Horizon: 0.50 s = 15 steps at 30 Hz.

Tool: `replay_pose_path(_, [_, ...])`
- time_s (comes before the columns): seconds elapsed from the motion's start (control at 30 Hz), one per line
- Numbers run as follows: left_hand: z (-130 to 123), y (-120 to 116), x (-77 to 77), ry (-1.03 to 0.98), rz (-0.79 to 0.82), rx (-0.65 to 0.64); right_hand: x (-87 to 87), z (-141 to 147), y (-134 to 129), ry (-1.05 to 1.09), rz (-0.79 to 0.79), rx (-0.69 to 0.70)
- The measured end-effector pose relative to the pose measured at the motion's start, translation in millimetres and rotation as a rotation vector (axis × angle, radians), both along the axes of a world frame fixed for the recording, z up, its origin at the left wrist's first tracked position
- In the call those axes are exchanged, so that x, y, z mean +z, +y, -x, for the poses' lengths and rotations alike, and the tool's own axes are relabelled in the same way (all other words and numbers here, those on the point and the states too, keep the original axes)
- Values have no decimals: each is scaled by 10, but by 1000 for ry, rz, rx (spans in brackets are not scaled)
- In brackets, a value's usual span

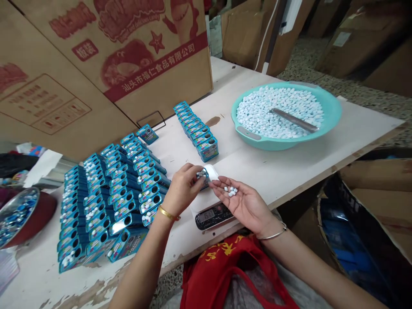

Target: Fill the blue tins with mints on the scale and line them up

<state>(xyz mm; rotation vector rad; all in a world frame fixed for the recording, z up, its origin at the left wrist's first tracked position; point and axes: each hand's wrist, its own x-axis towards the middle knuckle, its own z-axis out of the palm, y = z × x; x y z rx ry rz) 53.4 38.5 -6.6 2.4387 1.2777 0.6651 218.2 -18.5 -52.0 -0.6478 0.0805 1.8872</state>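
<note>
Nearest us, a red cloth printed in yellow lies below the hands. We find the left hand pinching a small blue tin and the right hand open, cupping white mints. Left of the hands, rows of blue tins show mints; right, a teal plastic basin holds a large heap.

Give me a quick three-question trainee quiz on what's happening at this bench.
1. What does the left hand hold?
2. True or false: the white candies lie on the open palm of the right hand.
3. Which holds the metal bar: the teal bowl or the dark red bowl?

Key: 1. A small blue box. 2. True. 3. The teal bowl.
</note>
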Motion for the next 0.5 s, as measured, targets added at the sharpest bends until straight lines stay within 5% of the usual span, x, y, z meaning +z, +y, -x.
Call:
replay_pose_path(0.2, [63,7,54,-57,41,30,-182,-201,-117,-52,77,-70])
replay_pose_path(0.5, [274,-75,43,-238,-11,237,-405,-383,-285,-113,170,-95])
